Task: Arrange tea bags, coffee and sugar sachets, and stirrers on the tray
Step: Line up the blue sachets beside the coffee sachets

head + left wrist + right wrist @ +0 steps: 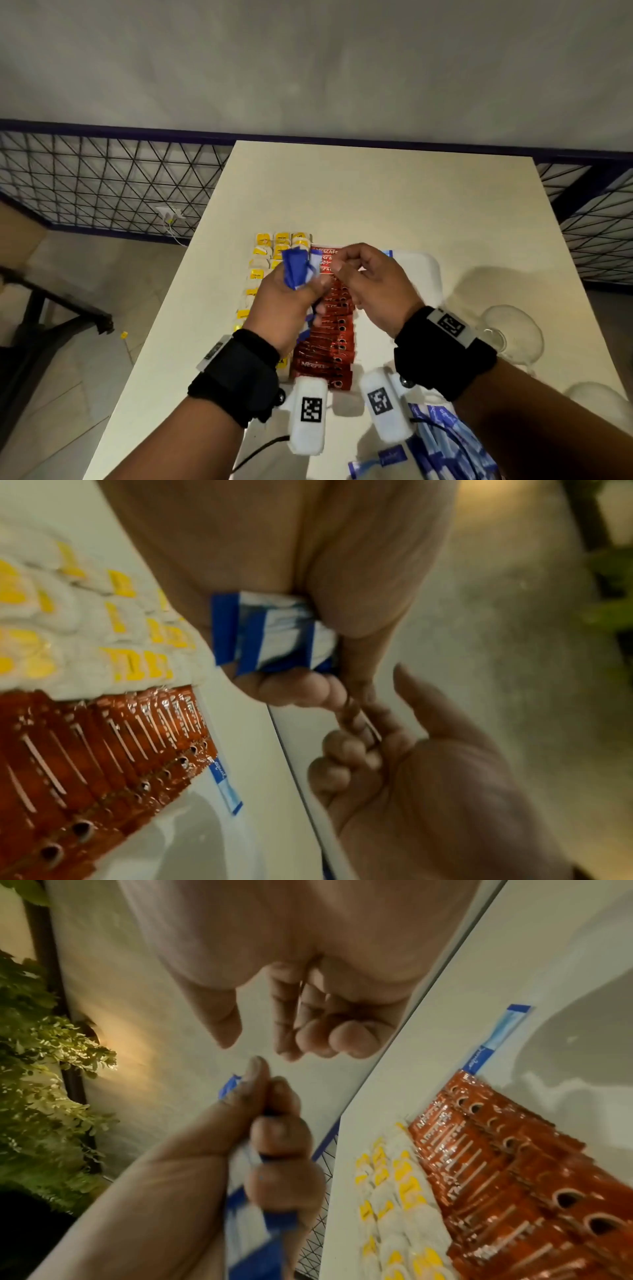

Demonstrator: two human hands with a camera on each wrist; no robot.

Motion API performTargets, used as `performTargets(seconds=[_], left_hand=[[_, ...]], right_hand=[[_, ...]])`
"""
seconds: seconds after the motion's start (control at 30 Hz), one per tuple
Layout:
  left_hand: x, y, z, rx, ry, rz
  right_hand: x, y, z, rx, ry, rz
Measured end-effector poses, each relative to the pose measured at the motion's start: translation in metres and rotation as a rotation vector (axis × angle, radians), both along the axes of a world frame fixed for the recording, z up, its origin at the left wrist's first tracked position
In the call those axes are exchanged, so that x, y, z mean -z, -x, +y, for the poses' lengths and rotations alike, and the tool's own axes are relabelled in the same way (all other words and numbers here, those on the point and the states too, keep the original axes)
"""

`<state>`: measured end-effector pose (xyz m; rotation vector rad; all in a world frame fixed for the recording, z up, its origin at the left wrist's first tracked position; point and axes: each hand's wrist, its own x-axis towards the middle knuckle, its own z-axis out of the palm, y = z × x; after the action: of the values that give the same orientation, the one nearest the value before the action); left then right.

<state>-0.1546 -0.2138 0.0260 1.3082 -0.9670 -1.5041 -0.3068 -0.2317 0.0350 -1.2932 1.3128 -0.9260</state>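
Blue-and-white paper sugar sachets (297, 270) sit bunched in the left hand (284, 308), its grip clamped on them above the white tray (424, 270). The right hand (373, 284), fingers loosely curled, holds nothing. Yellow-tagged tea bags (263, 255) and red coffee sachets (329, 342) already lie in rows, one blue sachet (224, 787) beside them; more sugar and the stirrers seem left.

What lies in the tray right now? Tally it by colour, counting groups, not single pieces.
Yellow-tagged tea bag block: 1
Red coffee sachet row: 1
Blue sachet lying singly: 1
Total: 3
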Motion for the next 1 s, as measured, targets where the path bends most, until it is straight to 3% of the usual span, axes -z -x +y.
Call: performTargets(seconds=[0.07,0.13,0.33,0.53,0.67,1.0], left_hand=[[-0.002,0.003,0.007,0.098,0.019,-0.099],[-0.005,0.005,0.01,0.106,-0.002,-0.079],[-0.005,-0.006,0.014,0.016,-0.035,-0.053],[-0.01,-0.009,0.006,-0.159,0.021,0.012],[-0.013,-0.008,0.004,-0.137,0.021,-0.017],[-0.009,-0.004,-0.001,-0.086,0.207,-0.388]], right_hand=[[-0.004,0.0,-0.004,-0.045,0.014,-0.003],[-0.006,0.002,-0.005,-0.054,0.019,0.014],[-0.006,0.013,-0.005,0.087,-0.016,-0.037],[-0.003,0.016,0.001,0.077,-0.073,-0.063],[-0.002,0.019,0.002,0.085,-0.079,-0.117],[-0.003,0.02,-0.002,0.225,-0.296,-0.267]])
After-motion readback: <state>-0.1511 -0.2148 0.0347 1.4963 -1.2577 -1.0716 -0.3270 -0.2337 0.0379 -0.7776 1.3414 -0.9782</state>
